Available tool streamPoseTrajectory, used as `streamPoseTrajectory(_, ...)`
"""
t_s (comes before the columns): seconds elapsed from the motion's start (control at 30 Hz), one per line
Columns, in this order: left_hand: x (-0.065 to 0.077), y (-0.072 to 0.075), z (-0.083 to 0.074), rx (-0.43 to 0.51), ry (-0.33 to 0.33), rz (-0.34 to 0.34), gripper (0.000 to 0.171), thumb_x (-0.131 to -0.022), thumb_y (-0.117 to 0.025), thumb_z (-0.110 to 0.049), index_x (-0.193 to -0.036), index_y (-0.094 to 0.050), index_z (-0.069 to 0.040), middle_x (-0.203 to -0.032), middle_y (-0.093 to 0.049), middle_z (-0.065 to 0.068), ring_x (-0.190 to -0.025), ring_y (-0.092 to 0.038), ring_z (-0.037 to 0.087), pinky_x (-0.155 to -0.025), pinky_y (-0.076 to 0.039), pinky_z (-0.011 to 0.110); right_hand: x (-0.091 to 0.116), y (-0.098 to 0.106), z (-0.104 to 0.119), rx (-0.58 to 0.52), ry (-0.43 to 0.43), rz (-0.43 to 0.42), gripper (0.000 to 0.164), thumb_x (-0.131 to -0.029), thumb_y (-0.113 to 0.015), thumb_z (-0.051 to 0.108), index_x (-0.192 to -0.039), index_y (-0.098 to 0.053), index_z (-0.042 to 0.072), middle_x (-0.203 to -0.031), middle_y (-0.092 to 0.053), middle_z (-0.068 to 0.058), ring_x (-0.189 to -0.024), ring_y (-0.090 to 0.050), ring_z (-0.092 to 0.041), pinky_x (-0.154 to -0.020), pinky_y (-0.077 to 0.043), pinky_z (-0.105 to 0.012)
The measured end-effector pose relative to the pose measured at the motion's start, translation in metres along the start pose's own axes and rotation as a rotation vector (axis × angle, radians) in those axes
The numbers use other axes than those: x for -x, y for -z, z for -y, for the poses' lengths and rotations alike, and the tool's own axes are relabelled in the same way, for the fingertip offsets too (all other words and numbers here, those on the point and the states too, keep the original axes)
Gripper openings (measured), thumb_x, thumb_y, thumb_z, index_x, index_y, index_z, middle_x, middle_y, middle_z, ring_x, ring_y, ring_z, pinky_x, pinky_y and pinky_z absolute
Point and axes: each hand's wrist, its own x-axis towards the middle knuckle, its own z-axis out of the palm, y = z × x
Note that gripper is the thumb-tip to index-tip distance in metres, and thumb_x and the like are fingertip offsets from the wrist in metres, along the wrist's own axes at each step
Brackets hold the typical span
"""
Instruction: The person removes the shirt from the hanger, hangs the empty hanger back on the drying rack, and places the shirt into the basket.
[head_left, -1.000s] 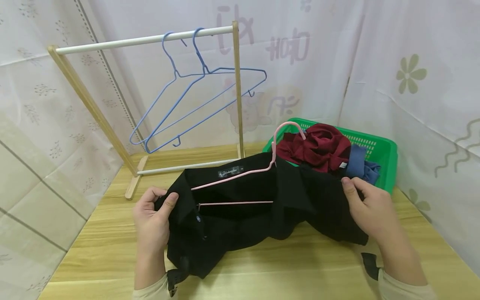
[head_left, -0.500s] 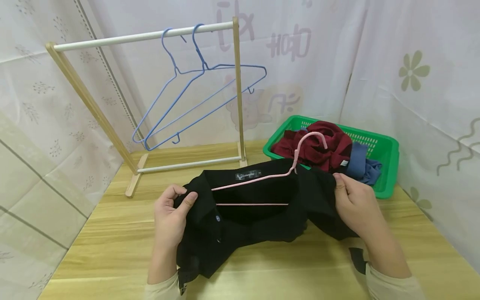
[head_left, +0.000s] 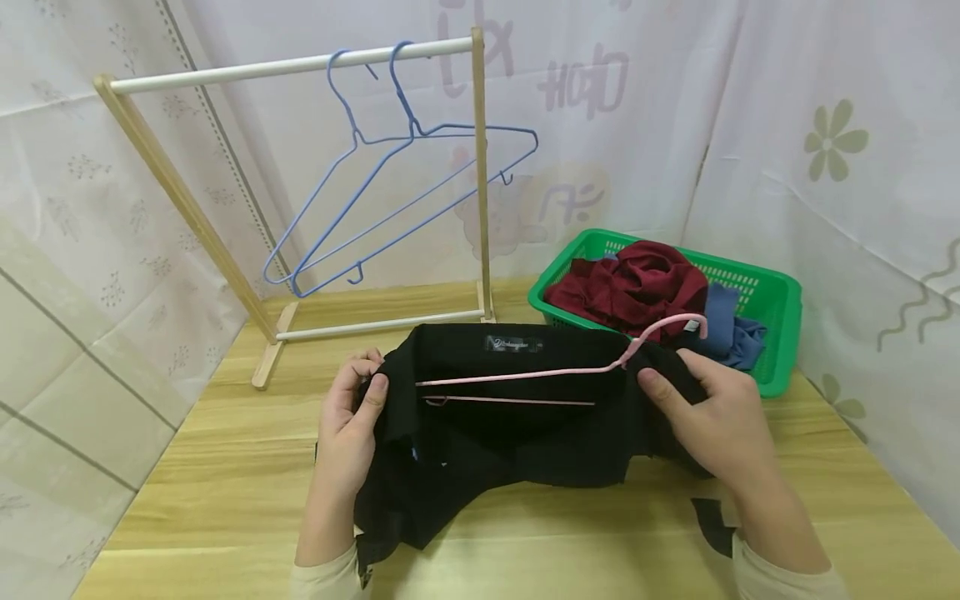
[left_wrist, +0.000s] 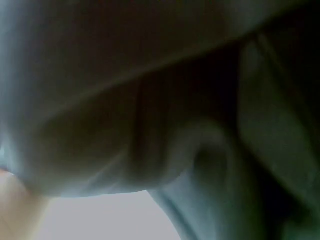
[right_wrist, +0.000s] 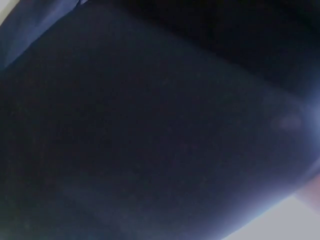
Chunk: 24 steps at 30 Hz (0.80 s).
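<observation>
A black collared shirt (head_left: 525,454) is held up between both hands over the table, its neck opening facing me. Inside it runs a pink hanger (head_left: 517,375), whose hook sticks out at the right side of the collar and tilts right. My left hand (head_left: 351,417) pinches the shirt at the left shoulder, thumb on top. At the right shoulder my right hand (head_left: 716,417) grips the cloth, thumb close to the hanger's hook. Dark cloth fills most of both wrist views, the shirt (left_wrist: 100,125) in the left one and the shirt (right_wrist: 150,130) in the right one.
A wooden rack (head_left: 483,183) with a white top bar stands at the back left. Two blue hangers (head_left: 352,208) hang from it. Behind my right hand sits a green basket (head_left: 783,333) holding a dark red garment (head_left: 637,287) and blue cloth (head_left: 723,321). Wooden table (head_left: 202,483) lies beneath.
The shirt and left hand have shifted right, while the right hand has come inward along the shoulder. The hanger's hook has swung right and down, tilting further over.
</observation>
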Motion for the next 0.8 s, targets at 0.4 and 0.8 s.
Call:
streamPoseTrajectory(0.4, -0.006, 0.016, -0.007, 0.078, 0.118, -0.045, 0.019, -0.11, -0.052, -0.002, -0.101, -0.065, -0.012, -0.104, -0.063, -0.006, -0.093, -0.059, 0.008, -0.08, -0.051, 0.018, -0.001, 0.006, -0.007, -0.038, -0.086, 0.029, 0.016, -0.103, -0.071, 0.027, -0.092, -0.079, 0.018, -0.076, -0.063, 0.028, -0.078, -0.053, 0.004, -0.068, -0.041, -0.013)
streamPoseTrajectory(0.8, -0.006, 0.02, -0.003, -0.111, 0.302, -0.038, 0.01, -0.108, -0.054, -0.001, -0.103, -0.061, 0.005, -0.088, -0.06, -0.007, -0.082, -0.055, 0.007, -0.073, -0.048, 0.016, -0.005, 0.004, -0.011, -0.132, -0.184, -0.015, 0.032, -0.107, -0.066, 0.024, -0.075, -0.068, 0.018, -0.06, -0.048, 0.022, -0.064, -0.046, -0.001, -0.056, -0.036, -0.02)
